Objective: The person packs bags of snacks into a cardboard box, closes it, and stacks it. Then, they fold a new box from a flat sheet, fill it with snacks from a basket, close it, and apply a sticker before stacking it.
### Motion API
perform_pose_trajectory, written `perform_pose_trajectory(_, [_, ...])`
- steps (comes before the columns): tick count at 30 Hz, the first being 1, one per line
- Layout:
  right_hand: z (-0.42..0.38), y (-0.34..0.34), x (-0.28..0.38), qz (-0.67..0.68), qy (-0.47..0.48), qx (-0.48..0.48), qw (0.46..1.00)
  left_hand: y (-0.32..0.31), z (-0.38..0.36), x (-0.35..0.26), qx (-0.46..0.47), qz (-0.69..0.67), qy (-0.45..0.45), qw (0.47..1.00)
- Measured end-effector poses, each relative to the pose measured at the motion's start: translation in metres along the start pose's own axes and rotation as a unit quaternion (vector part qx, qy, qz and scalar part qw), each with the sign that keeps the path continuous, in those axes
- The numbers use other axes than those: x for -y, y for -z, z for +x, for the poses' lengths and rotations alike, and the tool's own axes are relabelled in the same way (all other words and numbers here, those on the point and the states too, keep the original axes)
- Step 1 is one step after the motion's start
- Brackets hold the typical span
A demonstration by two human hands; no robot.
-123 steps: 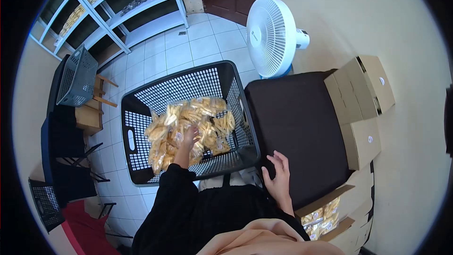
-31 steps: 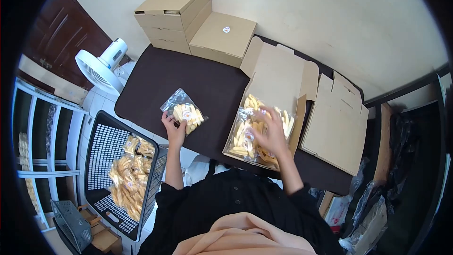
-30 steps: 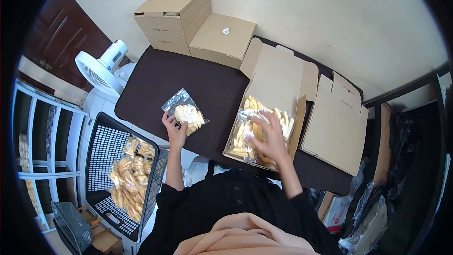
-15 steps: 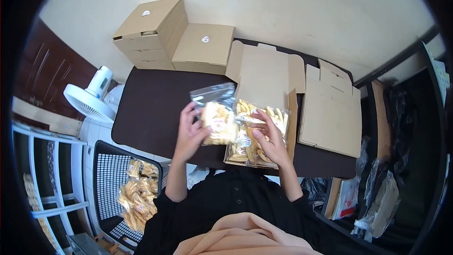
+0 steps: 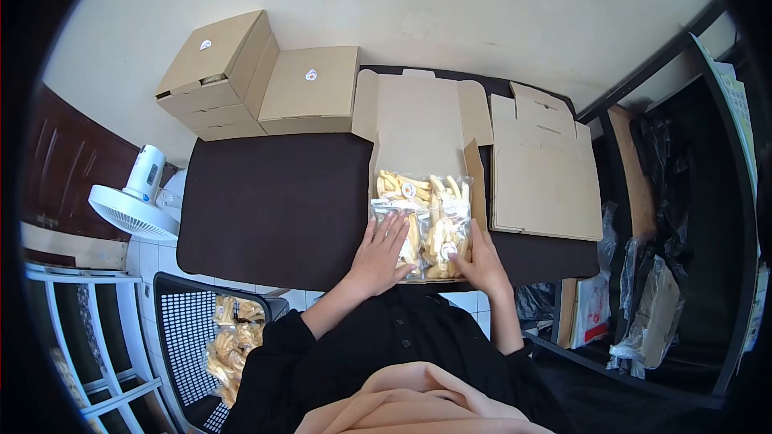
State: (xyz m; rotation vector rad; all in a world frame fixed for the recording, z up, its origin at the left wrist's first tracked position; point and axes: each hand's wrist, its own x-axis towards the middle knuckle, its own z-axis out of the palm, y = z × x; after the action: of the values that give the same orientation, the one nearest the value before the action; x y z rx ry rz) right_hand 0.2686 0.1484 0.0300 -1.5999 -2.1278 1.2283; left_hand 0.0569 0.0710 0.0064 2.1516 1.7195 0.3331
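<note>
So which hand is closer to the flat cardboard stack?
Right. The right hand is at the right side of the open box, near the front left corner of the stack; the left hand is farther left, over a bag inside.

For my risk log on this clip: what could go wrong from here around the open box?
The left hand lies on a bag in the open box; pressing hard might break the pale sticks inside. The box also sits close to the table's near edge, so a tug toward the person could tip it.
</note>
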Motion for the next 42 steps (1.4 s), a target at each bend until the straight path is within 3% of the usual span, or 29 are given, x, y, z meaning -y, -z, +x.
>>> perform_pose_trajectory(2, [-0.007, 0.000, 0.017, -0.034, -0.031, -0.008, 0.999, -0.002, 0.000, 0.002, 0.021, 0.050, -0.001, 0.999])
perform_pose_trajectory(4, [-0.008, -0.004, 0.025, -0.149, 0.120, -0.068, 0.979, 0.000, 0.000, 0.001, 0.040, 0.061, -0.009, 0.997])
perform_pose_trajectory(5, [-0.006, -0.008, 0.023, -0.147, 0.118, -0.068, 0.980, -0.001, 0.000, 0.001, 0.042, 0.061, -0.010, 0.997])
perform_pose_trajectory(7, [0.002, -0.022, 0.010, -0.275, 0.170, -0.020, 0.946, -0.004, 0.001, 0.000, 0.057, 0.059, -0.003, 0.997])
perform_pose_trajectory(11, [-0.003, -0.036, 0.002, -0.251, 0.078, -0.019, 0.965, -0.010, 0.000, 0.004, 0.045, 0.038, -0.016, 0.998])
perform_pose_trajectory(16, [0.003, -0.026, 0.003, -0.216, 0.114, -0.068, 0.967, 0.009, 0.013, 0.001, 0.014, -0.020, -0.014, 1.000])
perform_pose_trajectory(20, [0.016, -0.010, 0.009, -0.198, 0.148, -0.104, 0.963, 0.028, 0.028, 0.012, -0.039, 0.032, 0.009, 0.999])
perform_pose_trajectory(23, [0.016, -0.016, 0.014, -0.190, 0.161, -0.066, 0.966, 0.016, 0.023, 0.011, 0.024, 0.027, -0.037, 0.999])
perform_pose_trajectory(25, [0.014, -0.028, 0.008, -0.167, 0.163, -0.061, 0.970, 0.009, 0.020, 0.008, 0.002, 0.023, -0.038, 0.999])
perform_pose_trajectory(27, [0.013, -0.035, 0.003, -0.150, 0.171, -0.077, 0.971, 0.010, 0.019, 0.008, 0.040, -0.014, -0.015, 0.999])
perform_pose_trajectory(31, [0.016, -0.029, 0.009, -0.088, 0.173, -0.115, 0.974, 0.008, 0.019, 0.008, 0.025, -0.020, -0.016, 0.999])
perform_pose_trajectory(34, [0.028, -0.022, 0.021, -0.150, 0.171, -0.129, 0.965, 0.006, 0.015, 0.001, 0.005, -0.024, -0.014, 1.000])
perform_pose_trajectory(36, [0.039, -0.036, 0.011, -0.181, 0.142, -0.130, 0.965, 0.000, 0.014, -0.004, -0.072, -0.021, 0.055, 0.996])
perform_pose_trajectory(37, [0.044, -0.043, 0.006, -0.213, 0.114, -0.130, 0.962, -0.003, 0.017, -0.008, -0.070, -0.021, 0.053, 0.996])
perform_pose_trajectory(39, [0.045, -0.048, 0.001, -0.224, 0.109, -0.125, 0.960, -0.009, 0.025, -0.017, -0.063, -0.045, 0.145, 0.986])
perform_pose_trajectory(42, [0.043, -0.046, 0.004, -0.221, 0.102, -0.113, 0.963, -0.014, 0.032, -0.025, -0.019, -0.071, 0.178, 0.981])
